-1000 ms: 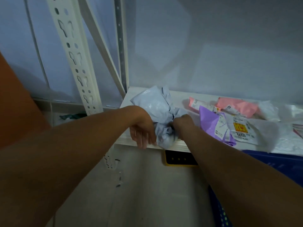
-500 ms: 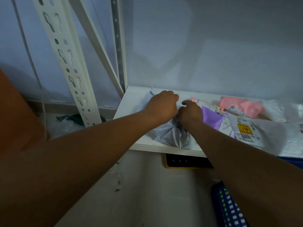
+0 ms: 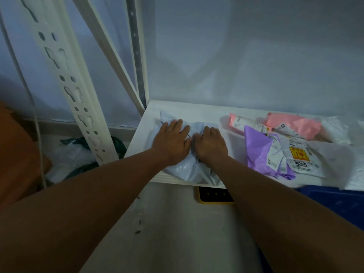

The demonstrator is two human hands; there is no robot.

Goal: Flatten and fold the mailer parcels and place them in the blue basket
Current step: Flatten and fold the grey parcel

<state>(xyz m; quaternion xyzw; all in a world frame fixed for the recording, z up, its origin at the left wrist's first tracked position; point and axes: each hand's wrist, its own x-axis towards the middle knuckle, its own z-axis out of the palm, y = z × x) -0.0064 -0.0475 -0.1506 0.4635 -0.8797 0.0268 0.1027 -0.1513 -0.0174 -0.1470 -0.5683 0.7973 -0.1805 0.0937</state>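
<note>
While the grey mailer (image 3: 189, 170) is pressed on the white shelf (image 3: 197, 111) by flat fingers of the left hand (image 3: 173, 140), the grip of the right hand (image 3: 211, 143) cannot be seen; the blue basket (image 3: 334, 198) below the shelf is cut off.

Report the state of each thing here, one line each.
Pale grey plastic mailer: crumpled, pressed on the white shelf board.
Left hand: flat, fingers straight, pressing the mailer.
Right hand: pressing the mailer; fingers bent, grip unclear.
Purple plastic mailer: crumpled, untouched.
Pink plastic mailer: crumpled, untouched.
Blue plastic basket: below shelf, contents hidden.
</note>
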